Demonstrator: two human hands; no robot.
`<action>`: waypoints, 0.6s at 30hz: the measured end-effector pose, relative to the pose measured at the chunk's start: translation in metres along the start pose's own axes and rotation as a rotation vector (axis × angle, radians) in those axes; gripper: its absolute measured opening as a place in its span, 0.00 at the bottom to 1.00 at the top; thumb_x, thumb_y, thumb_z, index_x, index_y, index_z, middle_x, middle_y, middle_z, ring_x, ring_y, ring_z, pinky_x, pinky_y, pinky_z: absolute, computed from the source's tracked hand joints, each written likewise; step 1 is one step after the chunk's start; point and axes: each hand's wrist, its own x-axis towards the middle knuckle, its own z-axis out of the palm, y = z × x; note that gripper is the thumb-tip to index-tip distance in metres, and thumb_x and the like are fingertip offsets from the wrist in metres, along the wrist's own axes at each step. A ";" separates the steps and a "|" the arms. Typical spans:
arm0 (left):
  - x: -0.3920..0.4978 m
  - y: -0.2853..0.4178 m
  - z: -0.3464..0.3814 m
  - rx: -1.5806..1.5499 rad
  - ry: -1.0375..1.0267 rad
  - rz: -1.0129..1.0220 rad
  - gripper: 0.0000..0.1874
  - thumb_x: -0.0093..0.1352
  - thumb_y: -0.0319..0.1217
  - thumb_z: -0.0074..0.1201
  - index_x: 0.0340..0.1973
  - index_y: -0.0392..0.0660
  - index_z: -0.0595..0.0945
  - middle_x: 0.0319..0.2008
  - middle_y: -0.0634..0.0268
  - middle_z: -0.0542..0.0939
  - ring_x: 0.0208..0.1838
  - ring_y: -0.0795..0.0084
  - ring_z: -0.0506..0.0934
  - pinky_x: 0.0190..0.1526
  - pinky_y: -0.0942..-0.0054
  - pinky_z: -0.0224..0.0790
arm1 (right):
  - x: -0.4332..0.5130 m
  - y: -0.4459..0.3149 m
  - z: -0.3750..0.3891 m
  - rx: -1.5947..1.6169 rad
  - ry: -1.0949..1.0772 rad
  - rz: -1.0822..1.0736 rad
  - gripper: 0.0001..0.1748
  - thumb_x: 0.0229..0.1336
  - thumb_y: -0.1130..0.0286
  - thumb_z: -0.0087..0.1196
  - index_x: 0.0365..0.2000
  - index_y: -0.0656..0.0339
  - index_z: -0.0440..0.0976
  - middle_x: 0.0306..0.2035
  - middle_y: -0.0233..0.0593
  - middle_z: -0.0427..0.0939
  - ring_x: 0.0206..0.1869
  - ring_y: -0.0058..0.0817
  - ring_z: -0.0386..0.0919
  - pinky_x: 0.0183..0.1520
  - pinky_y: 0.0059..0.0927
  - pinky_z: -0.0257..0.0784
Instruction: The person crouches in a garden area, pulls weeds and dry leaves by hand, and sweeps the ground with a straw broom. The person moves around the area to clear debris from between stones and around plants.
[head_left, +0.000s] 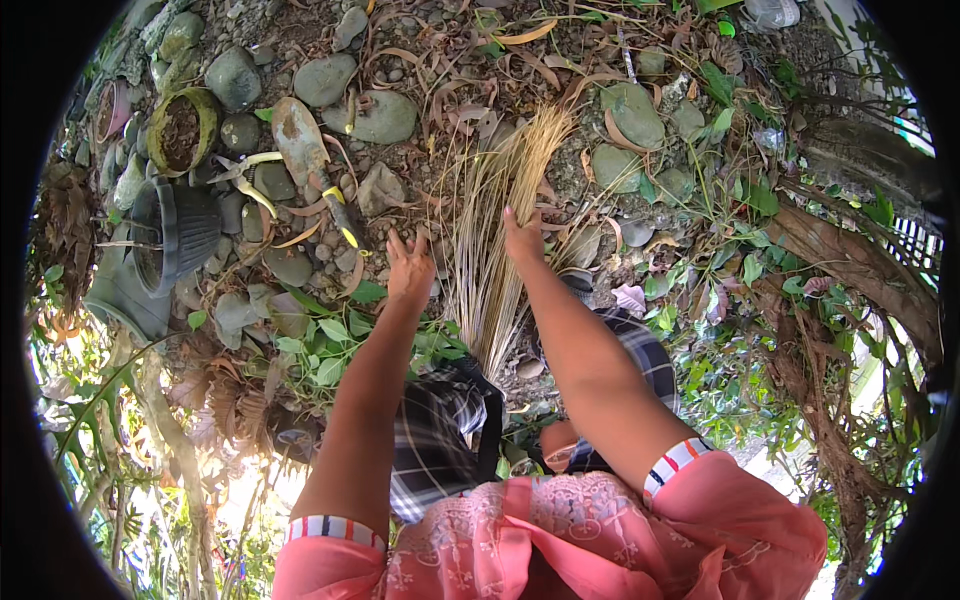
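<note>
A loose bundle of dry straw-like stalks (487, 247) lies on the ground before me, running from between my knees to the dead leaves ahead. My right hand (525, 238) grips the thicker golden strands along its right side, thumb pointing up. To the left of the bundle, my left hand (410, 262) hovers over or rests on the pebbly soil, fingers apart and holding nothing. Left of that hand lies a hand trowel (300, 139) with a rusty blade and a black-and-yellow handle. Pruning shears (247, 178) with pale grips lie beside it, blades parted.
A mossy round pot (182, 131) holding soil and a tipped dark plastic pot (176, 232) stand at left among river stones (375, 116). Leafy cuttings (337, 345) lie near my left knee. A thick woody stem (847, 262) crosses the right side. A clear plastic bottle (771, 13) lies far right.
</note>
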 end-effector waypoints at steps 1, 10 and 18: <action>-0.001 0.002 -0.002 -0.091 0.059 -0.022 0.13 0.60 0.22 0.45 0.38 0.26 0.77 0.59 0.53 0.60 0.60 0.29 0.55 0.59 0.42 0.51 | -0.004 -0.003 -0.008 -0.008 -0.093 0.049 0.39 0.55 0.41 0.41 0.60 0.54 0.50 0.51 0.53 0.68 0.45 0.47 0.72 0.45 0.46 0.68; -0.010 0.086 -0.064 -0.465 -0.686 -0.240 0.68 0.42 0.39 0.70 0.65 0.54 0.34 0.65 0.52 0.52 0.67 0.50 0.50 0.64 0.52 0.47 | -0.097 -0.001 -0.067 -0.103 -0.316 0.156 0.30 0.62 0.46 0.32 0.54 0.57 0.62 0.59 0.51 0.58 0.62 0.45 0.55 0.60 0.40 0.55; -0.083 0.137 -0.075 -0.753 -0.425 -0.336 0.47 0.56 0.33 0.60 0.64 0.45 0.47 0.62 0.45 0.57 0.66 0.51 0.54 0.63 0.66 0.49 | -0.159 0.024 -0.077 -0.245 -0.345 -0.110 0.34 0.61 0.42 0.26 0.49 0.56 0.69 0.47 0.53 0.71 0.49 0.48 0.69 0.52 0.41 0.63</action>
